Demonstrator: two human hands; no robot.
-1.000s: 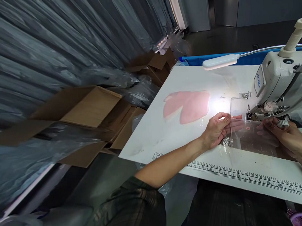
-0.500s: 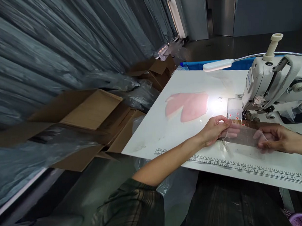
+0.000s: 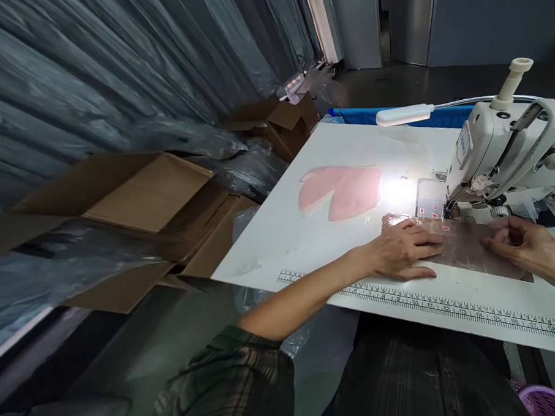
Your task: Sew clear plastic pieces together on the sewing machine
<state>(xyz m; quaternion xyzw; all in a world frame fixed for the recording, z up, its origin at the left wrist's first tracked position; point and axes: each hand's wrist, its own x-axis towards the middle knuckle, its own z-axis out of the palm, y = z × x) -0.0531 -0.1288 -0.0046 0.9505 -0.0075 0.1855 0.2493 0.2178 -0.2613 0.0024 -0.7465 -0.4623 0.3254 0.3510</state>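
Note:
A thin, glossy brown rectangular sheet [image 3: 467,249] lies on the sewing table, its far edge close to the needle and presser foot of a white sewing machine [image 3: 479,144]. Clear film seems to cover it. My left hand [image 3: 405,249] rests flat on the sheet's left part, fingers stretched out and pointing right. At the sheet's right end, my right hand [image 3: 525,240] is closed, thumb and fingers pinching the sheet or its film; some of those fingertips look blurred through the clear layer. Small red marks show beside the needle plate.
Pink cut pieces [image 3: 345,191] lie on the white table [image 3: 269,239], which has a printed ruler [image 3: 414,300] along its front edge. A lamp [image 3: 404,115] reaches over from behind. Open cardboard boxes [image 3: 148,192] and plastic stand left; a purple basket [image 3: 546,402] is below right.
My left hand has gone from pinching the sheet's raised edge to lying flat on it. The sheet now lies flatter on the table. My right hand has moved slightly up, towards the machine.

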